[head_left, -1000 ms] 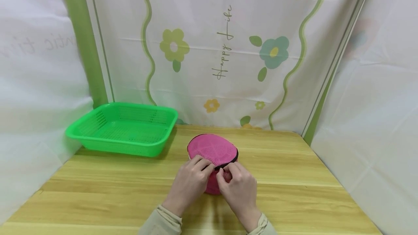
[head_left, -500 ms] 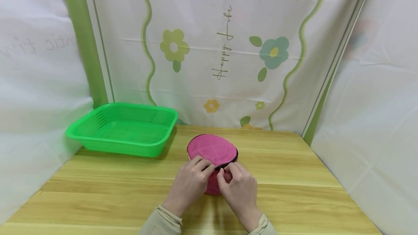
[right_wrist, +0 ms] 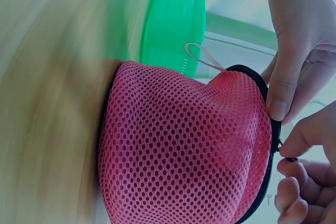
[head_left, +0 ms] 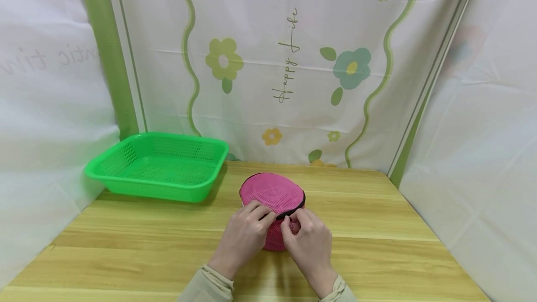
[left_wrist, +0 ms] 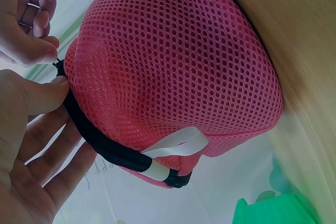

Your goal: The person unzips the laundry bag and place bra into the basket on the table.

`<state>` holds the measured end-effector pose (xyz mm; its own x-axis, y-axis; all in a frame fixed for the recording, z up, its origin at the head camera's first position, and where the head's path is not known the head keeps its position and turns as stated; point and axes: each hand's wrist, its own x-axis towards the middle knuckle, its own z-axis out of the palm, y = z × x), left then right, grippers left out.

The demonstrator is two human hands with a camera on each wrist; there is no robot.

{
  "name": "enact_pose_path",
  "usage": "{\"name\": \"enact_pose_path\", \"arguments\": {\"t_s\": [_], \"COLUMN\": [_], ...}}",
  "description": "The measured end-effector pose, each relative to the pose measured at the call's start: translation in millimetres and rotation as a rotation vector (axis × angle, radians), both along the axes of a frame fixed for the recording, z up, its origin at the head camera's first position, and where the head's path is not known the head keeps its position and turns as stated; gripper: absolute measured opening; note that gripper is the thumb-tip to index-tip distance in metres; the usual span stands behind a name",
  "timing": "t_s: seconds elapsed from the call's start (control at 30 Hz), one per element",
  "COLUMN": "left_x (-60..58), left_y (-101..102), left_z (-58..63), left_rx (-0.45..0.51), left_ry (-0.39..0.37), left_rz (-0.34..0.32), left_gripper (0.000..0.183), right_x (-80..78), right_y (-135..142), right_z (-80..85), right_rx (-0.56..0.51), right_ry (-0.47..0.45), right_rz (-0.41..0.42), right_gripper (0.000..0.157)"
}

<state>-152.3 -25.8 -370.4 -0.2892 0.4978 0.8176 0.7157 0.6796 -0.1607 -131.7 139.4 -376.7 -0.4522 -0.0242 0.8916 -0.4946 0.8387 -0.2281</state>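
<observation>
A pink mesh laundry bag (head_left: 272,190), round with a flat top, stands on the table. A black zipper band (left_wrist: 100,142) runs around its top edge, and a white fabric loop (left_wrist: 181,142) sticks out at the side. My left hand (head_left: 245,234) pinches the banded rim, thumb on the near side and fingers behind it. Close beside it, my right hand (head_left: 308,241) pinches the small dark zipper pull (right_wrist: 292,159) between thumb and index finger. Any contents of the bag are hidden.
A green perforated plastic basket (head_left: 168,171) stands at the back left of the wooden table (head_left: 377,246). White flowered curtains (head_left: 293,59) enclose the back and both sides.
My right hand has shifted very slightly to the right with the zipper pull, and the near rim has shifted a little. My left hand has stayed in place.
</observation>
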Motion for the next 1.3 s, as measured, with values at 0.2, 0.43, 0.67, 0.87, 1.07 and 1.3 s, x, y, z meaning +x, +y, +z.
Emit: {"name": "enact_pose_path", "arguments": {"t_s": [0.2, 0.43, 0.67, 0.87, 1.07, 1.3], "left_x": [1.2, 1.4, 0.9, 0.4, -0.5, -1.1], "left_y": [-0.6, -0.5, -0.2, -1.3, -1.9, -0.8], "left_z": [0.0, -0.4, 0.1, -0.2, -0.7, -0.8], "left_rx": [0.000, -0.004, -0.002, 0.008, 0.029, 0.041], "left_ry": [-0.007, -0.014, -0.018, -0.023, -0.044, -0.066], "left_rz": [-0.001, 0.004, 0.000, -0.001, -0.020, -0.038], "left_gripper": [0.016, 0.015, 0.015, 0.015, 0.013, 0.016], "right_x": [1.0, 0.9, -0.6, 0.6, 4.5, 4.9], "right_y": [-0.5, 1.5, 4.3, 3.2, -1.7, -3.9], "right_z": [-0.2, -1.1, -0.9, -2.5, -3.2, -1.4], "right_rx": [-0.003, -0.010, -0.015, -0.003, 0.026, 0.025], "right_ry": [-0.014, -0.012, -0.016, -0.046, -0.054, -0.069], "right_rz": [0.001, -0.014, -0.015, 0.030, 0.115, 0.150], "right_gripper": [0.023, 0.023, 0.022, 0.024, 0.029, 0.028]}}
